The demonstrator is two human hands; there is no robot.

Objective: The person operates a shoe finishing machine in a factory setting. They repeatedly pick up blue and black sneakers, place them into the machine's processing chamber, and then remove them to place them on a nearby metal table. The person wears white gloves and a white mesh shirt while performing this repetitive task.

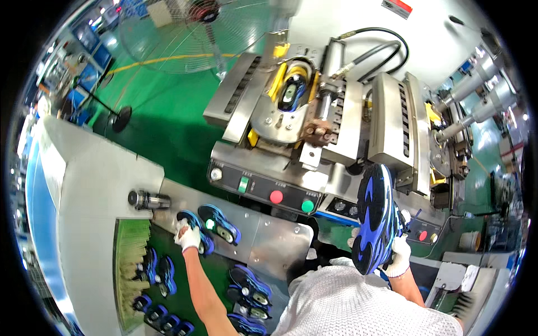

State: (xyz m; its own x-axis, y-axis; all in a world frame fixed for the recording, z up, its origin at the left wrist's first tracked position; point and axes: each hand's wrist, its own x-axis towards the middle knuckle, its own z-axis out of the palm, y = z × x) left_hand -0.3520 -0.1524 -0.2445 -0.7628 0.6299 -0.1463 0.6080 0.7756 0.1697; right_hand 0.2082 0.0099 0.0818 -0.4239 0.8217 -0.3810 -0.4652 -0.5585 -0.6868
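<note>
My left hand (188,237), in a white glove, grips a blue and black shoe (197,228) lying on the steel plate (269,241). A second blue shoe (219,223) lies right beside it, sole up. My right hand (399,259), also gloved, holds another blue and black shoe (376,215) upright with its sole toward me, in front of the right press station (392,129). One more shoe (291,92) sits clamped in the left press station with yellow pads.
Several blue shoes (246,285) ride on the dark green conveyor (185,280) below the plate. A control panel carries a green switch (243,184), a red button (276,196) and a green button (307,206). A floor fan (190,33) stands on the green floor behind.
</note>
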